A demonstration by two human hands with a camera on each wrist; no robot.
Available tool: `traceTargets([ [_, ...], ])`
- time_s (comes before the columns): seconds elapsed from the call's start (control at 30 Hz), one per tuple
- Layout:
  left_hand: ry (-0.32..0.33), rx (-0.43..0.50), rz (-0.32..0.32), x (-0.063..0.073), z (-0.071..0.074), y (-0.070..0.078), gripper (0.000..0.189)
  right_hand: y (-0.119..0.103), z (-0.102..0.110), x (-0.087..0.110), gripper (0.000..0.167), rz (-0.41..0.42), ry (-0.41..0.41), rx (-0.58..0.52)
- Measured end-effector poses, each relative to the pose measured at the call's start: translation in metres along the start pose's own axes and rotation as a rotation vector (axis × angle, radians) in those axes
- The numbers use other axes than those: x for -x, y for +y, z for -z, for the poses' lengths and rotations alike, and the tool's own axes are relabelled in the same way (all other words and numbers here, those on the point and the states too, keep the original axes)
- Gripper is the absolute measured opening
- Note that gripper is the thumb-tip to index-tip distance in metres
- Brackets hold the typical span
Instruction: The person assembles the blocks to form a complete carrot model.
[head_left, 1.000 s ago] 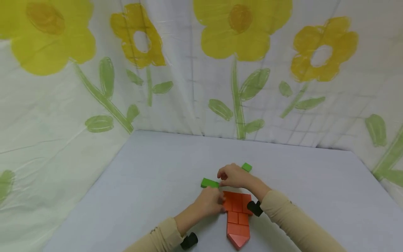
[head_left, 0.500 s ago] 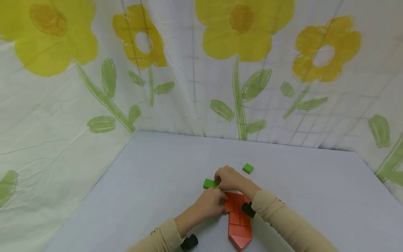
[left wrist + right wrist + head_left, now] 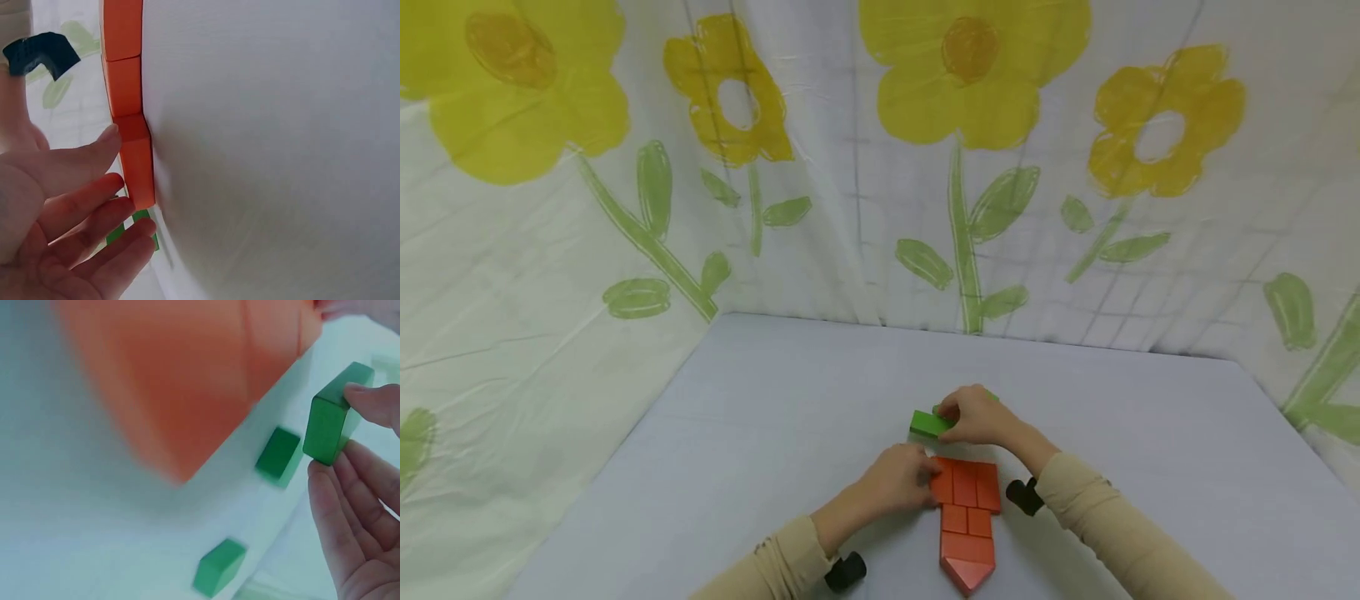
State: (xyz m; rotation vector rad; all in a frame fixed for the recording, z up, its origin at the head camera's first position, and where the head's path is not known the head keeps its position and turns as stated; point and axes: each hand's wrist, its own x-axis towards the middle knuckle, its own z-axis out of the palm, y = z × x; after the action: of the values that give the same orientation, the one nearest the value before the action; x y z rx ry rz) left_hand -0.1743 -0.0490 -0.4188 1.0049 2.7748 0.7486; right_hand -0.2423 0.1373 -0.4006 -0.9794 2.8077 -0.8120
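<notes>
My right hand [image 3: 979, 417] pinches a green rectangular block [image 3: 331, 419] between thumb and fingers, above the white table just beyond the orange blocks. My left hand [image 3: 897, 479] is at the upper left side of the orange blocks [image 3: 966, 481], its thumb and fingertips [image 3: 110, 134] against the edge of the end block [image 3: 137, 172]. These blocks lie flat, fitted together: a wider row at the far end, a narrower column below, and a pointed piece [image 3: 967, 575] nearest me. Two more green blocks, one small block [image 3: 279, 455] and another block [image 3: 219, 567], lie on the table, mostly hidden behind my right hand in the head view.
The white tabletop [image 3: 790, 400] spreads around the blocks. A white curtain [image 3: 827, 208] printed with yellow flowers hangs behind and at the sides. Each wrist carries a black camera, such as the left one [image 3: 846, 572].
My right hand has taken hold of the green block beside my left hand and moved it away from me and to the right. The left hand stays nearly where it was.
</notes>
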Motion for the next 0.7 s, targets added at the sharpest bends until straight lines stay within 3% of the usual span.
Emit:
traceTargets([
  [0.13, -0.004, 0.071, 0.02, -0.001, 0.001, -0.002, 0.025, 0.01, 0.007, 0.013, 0.025, -0.004, -0.007, -0.006],
  [0.33, 0.051, 0.08, 0.033, -0.002, -0.001, -0.002, 0.017, 0.02, 0.013, 0.03, 0.024, 0.025, -0.054, -0.018],
  [0.5, 0.078, 0.129, 0.074, -0.004, -0.004, -0.005, 0.022, 0.024, 0.015, 0.038, 0.024, 0.031, -0.07, -0.058],
  [0.7, 0.067, 0.2, 0.132, -0.005, -0.006, -0.009, 0.033, 0.031, 0.015, 0.042, 0.024, 0.028, -0.084, -0.082],
])
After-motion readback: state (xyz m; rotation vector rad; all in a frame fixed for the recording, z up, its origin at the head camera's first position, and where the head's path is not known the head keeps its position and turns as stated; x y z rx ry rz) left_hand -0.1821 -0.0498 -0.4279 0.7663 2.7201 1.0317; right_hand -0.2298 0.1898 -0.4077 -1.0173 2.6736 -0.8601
